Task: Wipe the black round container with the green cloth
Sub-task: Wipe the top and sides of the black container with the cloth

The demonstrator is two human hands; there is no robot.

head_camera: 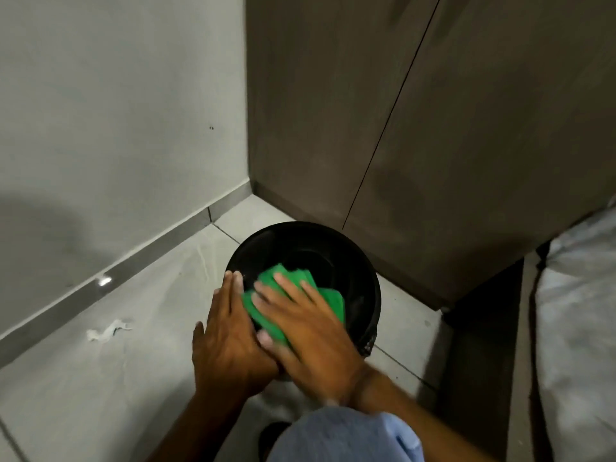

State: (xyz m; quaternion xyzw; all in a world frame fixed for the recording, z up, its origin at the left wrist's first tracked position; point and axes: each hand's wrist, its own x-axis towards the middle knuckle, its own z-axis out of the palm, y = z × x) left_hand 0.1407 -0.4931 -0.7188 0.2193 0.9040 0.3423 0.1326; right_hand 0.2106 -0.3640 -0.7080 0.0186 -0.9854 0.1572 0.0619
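The black round container stands on the floor in a corner, close to the foot of a brown cabinet and a little way from the wall; it is glossy, smooth-walled and bucket-shaped, with a rounded rim and a dark hollow inside. A green cloth, folded into flat layers with squared corners, lies over the near-left part of the rim and dips into the opening. The right hand lies palm-down on the cloth, fingers spread and extended, pressing it flat against the rim rather than pinching it, the wrist angled in from the lower right. The left hand is flat against the container's outer left wall, fingers together and pointing away from the person, fingertips reaching the rim, thumb held apart to the left. Both forearms are bare. The floor is of pale grey matte tiles with thin joints, edged by a shiny grey skirting below a plain grey wall. A crumpled white scrap lies on the tiles to the left. The cabinet has a dull wood-grain face split by a narrow dark seam.
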